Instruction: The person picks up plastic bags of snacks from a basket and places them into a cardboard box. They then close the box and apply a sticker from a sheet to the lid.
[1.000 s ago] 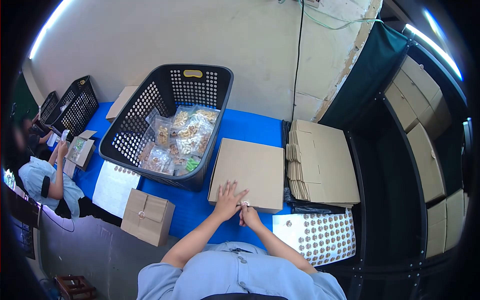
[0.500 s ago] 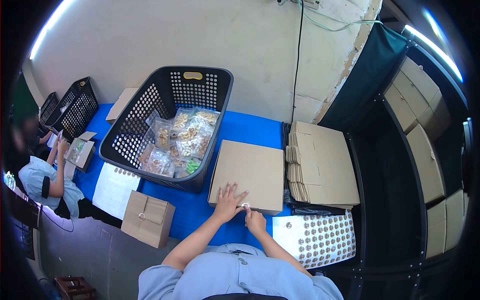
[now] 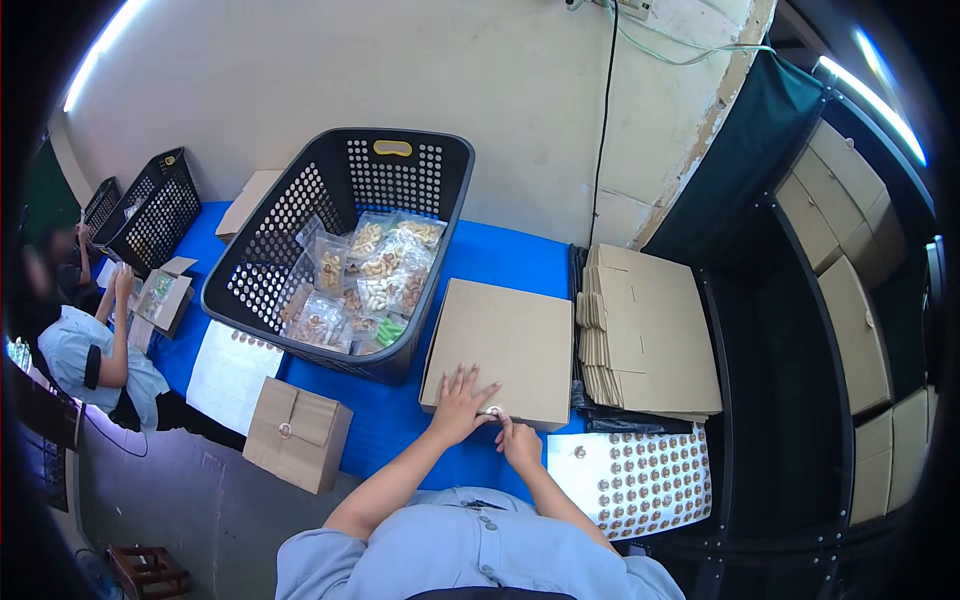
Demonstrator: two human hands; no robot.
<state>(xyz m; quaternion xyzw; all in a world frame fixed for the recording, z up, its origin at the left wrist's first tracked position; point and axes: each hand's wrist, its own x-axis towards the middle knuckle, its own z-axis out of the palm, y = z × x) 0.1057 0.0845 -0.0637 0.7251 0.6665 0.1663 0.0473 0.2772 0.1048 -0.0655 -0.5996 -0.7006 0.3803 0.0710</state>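
Note:
A closed brown cardboard box (image 3: pixel 510 340) lies on the blue table cover (image 3: pixel 505 254) in front of me. My left hand (image 3: pixel 460 408) rests with spread fingers on the box's near edge. Beside it my right hand (image 3: pixel 517 440) has its fingers curled, with a fingertip at a round sticker (image 3: pixel 493 411) on that edge. Whether anything is between those fingers is too small to tell. A sheet of round stickers (image 3: pixel 640 480) lies to the right of my right hand.
A large black basket (image 3: pixel 400 345) holds clear bags of snacks (image 3: pixel 380 265). Flattened cardboard (image 3: pixel 655 325) is stacked at the right, beside shelves with boxes (image 3: pixel 850 300). A sealed box (image 3: pixel 298 435) stands left. Another person (image 3: pixel 90 350) works at the far left.
My right hand's fingers have shifted slightly at the sticker, while my left hand stays on the box. The whole view has moved a little. The other person's hands have moved slightly.

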